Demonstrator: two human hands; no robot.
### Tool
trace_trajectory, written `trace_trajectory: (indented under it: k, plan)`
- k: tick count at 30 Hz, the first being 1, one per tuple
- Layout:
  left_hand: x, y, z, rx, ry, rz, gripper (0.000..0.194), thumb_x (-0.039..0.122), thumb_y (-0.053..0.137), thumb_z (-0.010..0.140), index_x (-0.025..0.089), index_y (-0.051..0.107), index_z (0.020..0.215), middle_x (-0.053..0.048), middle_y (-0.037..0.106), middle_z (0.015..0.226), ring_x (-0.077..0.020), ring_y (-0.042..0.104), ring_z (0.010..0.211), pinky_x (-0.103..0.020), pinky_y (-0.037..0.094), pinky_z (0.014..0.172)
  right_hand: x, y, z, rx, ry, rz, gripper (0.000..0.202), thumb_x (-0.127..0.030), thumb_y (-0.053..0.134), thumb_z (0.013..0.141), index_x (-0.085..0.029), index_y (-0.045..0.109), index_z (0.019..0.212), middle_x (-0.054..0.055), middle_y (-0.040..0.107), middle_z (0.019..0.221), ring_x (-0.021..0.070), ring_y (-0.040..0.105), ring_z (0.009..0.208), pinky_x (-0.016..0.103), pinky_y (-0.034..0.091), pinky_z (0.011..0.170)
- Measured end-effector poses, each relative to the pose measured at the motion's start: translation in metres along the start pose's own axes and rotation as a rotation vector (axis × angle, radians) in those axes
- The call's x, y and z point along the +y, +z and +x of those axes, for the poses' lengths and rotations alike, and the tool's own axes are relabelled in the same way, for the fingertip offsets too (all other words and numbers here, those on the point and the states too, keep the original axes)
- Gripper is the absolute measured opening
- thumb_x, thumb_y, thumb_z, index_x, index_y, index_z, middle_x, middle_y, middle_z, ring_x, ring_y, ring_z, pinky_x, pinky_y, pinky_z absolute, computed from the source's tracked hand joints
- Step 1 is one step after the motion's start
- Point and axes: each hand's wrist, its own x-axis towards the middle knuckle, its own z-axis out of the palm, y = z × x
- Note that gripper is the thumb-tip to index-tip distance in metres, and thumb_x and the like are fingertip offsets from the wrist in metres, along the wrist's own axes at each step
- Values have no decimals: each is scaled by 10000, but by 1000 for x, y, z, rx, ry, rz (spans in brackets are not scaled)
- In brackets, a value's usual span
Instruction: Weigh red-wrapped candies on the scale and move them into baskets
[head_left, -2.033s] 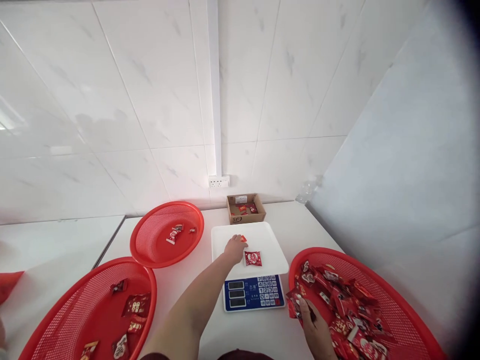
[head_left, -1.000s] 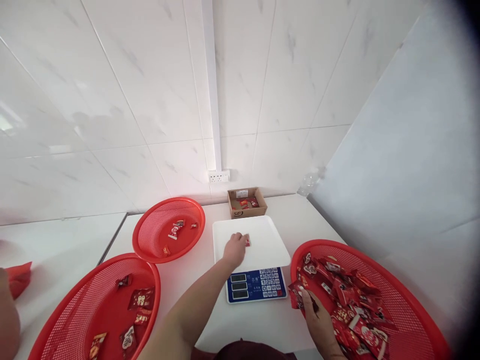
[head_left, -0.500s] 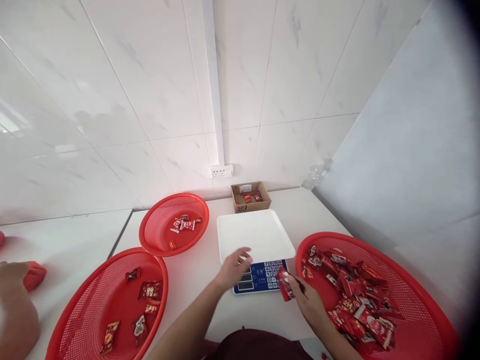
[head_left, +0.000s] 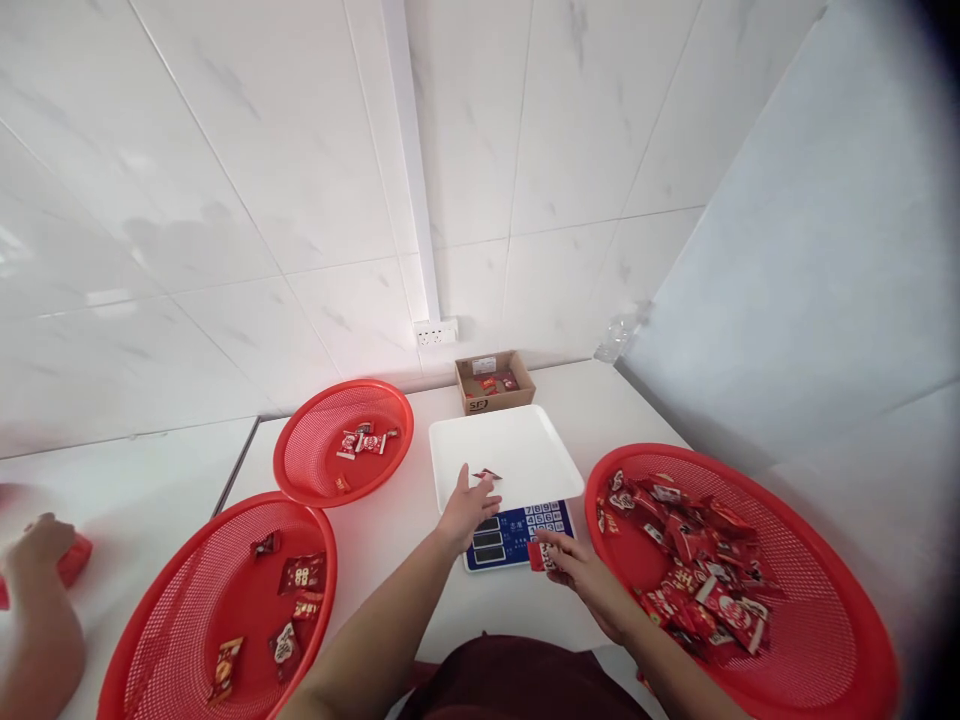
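Observation:
My left hand (head_left: 466,510) is over the front edge of the scale's white tray (head_left: 517,440), fingers spread. Just beyond its fingertips a small red packet (head_left: 487,474) shows at the tray; whether they touch is unclear. My right hand (head_left: 574,565) pinches a red packet (head_left: 537,556) in front of the scale's blue keypad (head_left: 517,533). To the right, a large red basket (head_left: 825,600) holds a heap of red packets (head_left: 731,610).
At the left stand two more red baskets, a near one (head_left: 161,620) and a far one (head_left: 300,450), with several packets each. Behind the scale is a cardboard box (head_left: 499,400) of packets. Another person's hand (head_left: 41,545) is at far left beside something red.
A red packet now shows at the tray by my left hand, whose fingers have spread. My right hand has shifted slightly left with a packet. The view has tilted a little.

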Motion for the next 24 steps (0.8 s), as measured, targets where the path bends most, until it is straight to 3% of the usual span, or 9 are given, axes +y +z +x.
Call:
trace_trajectory:
  k: [1,3,6,10,12,14,17,20,24]
  plan:
    - [0,-2,0,11,-23,14,917,445,648,763,269,60,1443,-118,537,1268,-146,634,915,-299,470,868,2,-2,1,-4,-10,39,440,-417,644,659,-220,657,1052,76,673,1089,208,641,916,377,507,814]
    - [-4,-5,-4,3,-50,58,942,424,642,772,272,5,1449,-116,530,1273,-157,628,951,-303,466,875,6,-4,3,17,-27,108,501,-371,663,640,-233,619,1119,68,675,1087,210,650,918,388,511,825]
    - [-18,-14,-17,-22,-82,119,819,434,632,767,212,188,1418,-126,565,1206,-171,623,945,-308,470,844,10,-6,10,85,-22,165,550,-335,654,649,-237,557,1181,47,702,978,208,668,863,408,533,800]
    - [-36,-29,-39,-114,-130,191,544,453,649,728,165,493,1162,-100,634,1032,-152,617,838,-297,463,776,0,-2,24,100,-15,194,512,-306,664,653,-226,557,1147,34,695,884,203,672,814,404,547,795]
    - [-40,-36,-49,-151,-148,224,483,467,657,708,173,540,1073,-78,643,983,-140,607,811,-287,455,758,-15,5,30,79,-78,292,538,-312,667,661,-262,533,1180,29,677,958,204,660,909,402,529,851]
    - [-43,-42,-57,-158,-165,243,474,487,658,695,184,559,1045,-67,643,973,-138,601,817,-285,452,760,-31,13,35,49,-147,413,645,-323,655,678,-333,430,1282,28,612,1156,197,609,1054,410,495,912]
    - [-46,-47,-63,-126,-183,255,503,524,662,670,199,577,1045,-63,643,976,-146,602,833,-297,455,784,-48,16,41,51,-153,369,768,-343,633,702,-393,267,1375,55,370,1434,197,520,1183,424,465,936]
    - [-49,-49,-61,-104,-193,264,538,546,682,635,207,591,1044,-67,649,984,-162,608,849,-315,458,808,-46,-6,44,172,-258,112,714,-375,579,744,-348,274,1388,75,264,1493,214,459,1240,432,413,982]
    - [-54,-49,-58,-105,-211,271,555,550,695,616,199,597,1035,-76,652,984,-177,609,858,-329,458,815,-12,-82,41,523,-446,-374,639,-368,533,756,-211,378,1355,99,358,1442,250,305,1337,457,263,1085]
